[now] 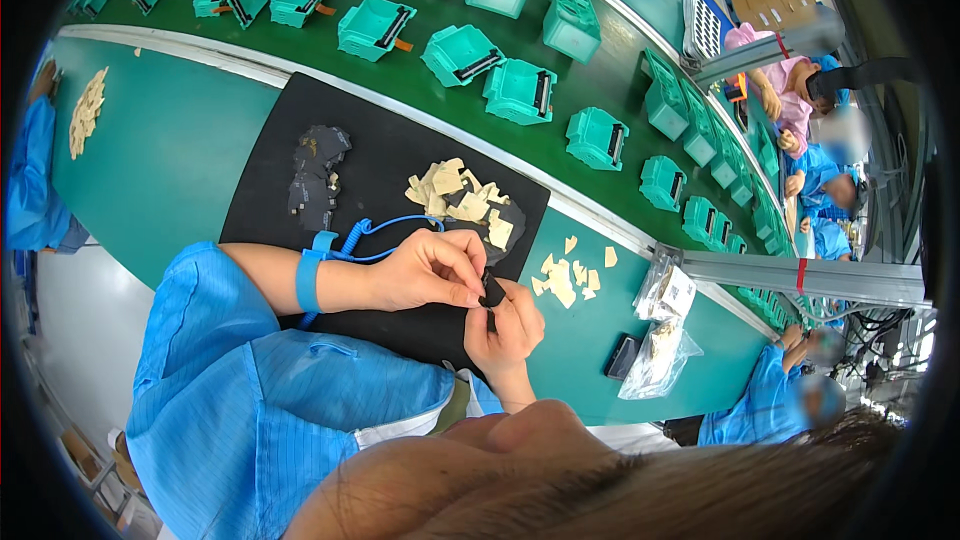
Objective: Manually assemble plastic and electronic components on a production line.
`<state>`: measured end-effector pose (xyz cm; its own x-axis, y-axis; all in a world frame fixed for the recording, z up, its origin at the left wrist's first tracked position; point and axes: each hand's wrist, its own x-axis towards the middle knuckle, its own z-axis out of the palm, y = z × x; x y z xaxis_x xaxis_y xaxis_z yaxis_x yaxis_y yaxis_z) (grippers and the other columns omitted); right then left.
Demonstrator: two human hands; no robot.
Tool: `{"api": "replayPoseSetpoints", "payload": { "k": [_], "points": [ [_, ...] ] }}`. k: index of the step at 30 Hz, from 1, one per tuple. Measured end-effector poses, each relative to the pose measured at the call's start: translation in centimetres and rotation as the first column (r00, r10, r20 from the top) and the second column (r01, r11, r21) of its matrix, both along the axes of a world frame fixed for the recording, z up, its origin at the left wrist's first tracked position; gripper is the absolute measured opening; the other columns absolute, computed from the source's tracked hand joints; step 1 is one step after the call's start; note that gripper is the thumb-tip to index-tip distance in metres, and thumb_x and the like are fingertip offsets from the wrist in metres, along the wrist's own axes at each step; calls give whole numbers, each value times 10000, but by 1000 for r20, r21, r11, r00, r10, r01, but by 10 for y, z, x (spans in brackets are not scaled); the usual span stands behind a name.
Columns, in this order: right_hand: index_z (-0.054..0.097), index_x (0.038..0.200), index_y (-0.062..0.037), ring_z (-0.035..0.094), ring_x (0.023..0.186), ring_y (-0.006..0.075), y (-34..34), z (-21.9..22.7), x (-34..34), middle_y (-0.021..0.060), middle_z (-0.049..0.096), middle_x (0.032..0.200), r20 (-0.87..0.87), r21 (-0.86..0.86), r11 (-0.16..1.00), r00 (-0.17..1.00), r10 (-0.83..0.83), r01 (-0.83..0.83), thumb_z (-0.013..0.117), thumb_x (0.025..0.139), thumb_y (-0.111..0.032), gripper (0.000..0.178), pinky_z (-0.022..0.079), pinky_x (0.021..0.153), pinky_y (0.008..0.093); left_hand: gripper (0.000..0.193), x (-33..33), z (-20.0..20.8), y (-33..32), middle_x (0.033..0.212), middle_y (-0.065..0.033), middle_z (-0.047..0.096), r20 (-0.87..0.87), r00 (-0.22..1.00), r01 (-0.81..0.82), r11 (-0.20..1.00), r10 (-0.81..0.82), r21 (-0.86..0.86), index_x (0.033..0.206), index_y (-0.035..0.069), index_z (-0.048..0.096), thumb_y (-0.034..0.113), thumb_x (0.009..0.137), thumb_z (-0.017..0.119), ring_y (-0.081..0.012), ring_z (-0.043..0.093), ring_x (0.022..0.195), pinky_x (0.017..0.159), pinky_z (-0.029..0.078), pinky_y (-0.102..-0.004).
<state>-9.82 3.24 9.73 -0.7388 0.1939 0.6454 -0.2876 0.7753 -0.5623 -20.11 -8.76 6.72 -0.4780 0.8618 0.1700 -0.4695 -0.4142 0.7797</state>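
Observation:
A small black piece (491,290), too small to make out its kind, is pinched between both hands above the black mat (262,172). My left hand (435,268) holds it from the left with thumb and fingertips, and my right hand (507,325) grips it from below on the right. Just beyond the hands lies a pile of cream-coloured flat pieces (447,180) with dark pieces (512,222) partly under them. A heap of dark grey flat pieces (315,185) rests farther left on the mat. A blue wrist strap (308,280) circles my left wrist.
A blue coiled cord (355,236) runs by my left hand. Loose cream scraps (562,285), a clear plastic bag (655,365) and a small black box (622,357) lie to the right. Beyond a metal rail (420,120), green trays (520,92) stand on a conveyor. Co-workers sit nearby.

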Motion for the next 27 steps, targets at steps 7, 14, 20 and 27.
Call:
{"api": "replayPoseSetpoints", "payload": {
  "k": [7,14,20,27],
  "points": [
    [617,809,24,601,584,221,5,-4,3,111,622,764,-2,155,988,1000,-15,15,653,666,-12,152,480,497,294,75,0,-6,2,864,-4,506,-65,998,12,1000,-12,-12,827,36,704,16,755,714,-47,464,714,564,350,-183],
    [604,785,19,592,571,220,5,-5,4,102,617,756,-5,158,987,1000,-10,10,639,634,-4,157,477,490,295,75,1,-3,2,859,-7,500,-64,998,11,1000,-12,-13,822,24,694,-14,757,699,-45,477,718,577,369,-181],
    [600,749,-6,575,551,225,-1,3,7,93,591,709,49,58,998,998,-25,23,616,617,30,138,461,488,297,69,2,-4,-1,879,-11,499,-44,998,52,998,-52,17,826,10,681,-27,769,686,-57,497,738,587,390,-173],
    [539,652,-35,564,546,295,82,-19,29,132,561,650,579,99,953,762,-290,287,527,694,-63,52,429,476,349,139,-19,24,-6,836,-33,523,-657,739,-162,986,149,41,810,65,666,77,700,749,-133,515,694,562,424,-273]
  ]
}}
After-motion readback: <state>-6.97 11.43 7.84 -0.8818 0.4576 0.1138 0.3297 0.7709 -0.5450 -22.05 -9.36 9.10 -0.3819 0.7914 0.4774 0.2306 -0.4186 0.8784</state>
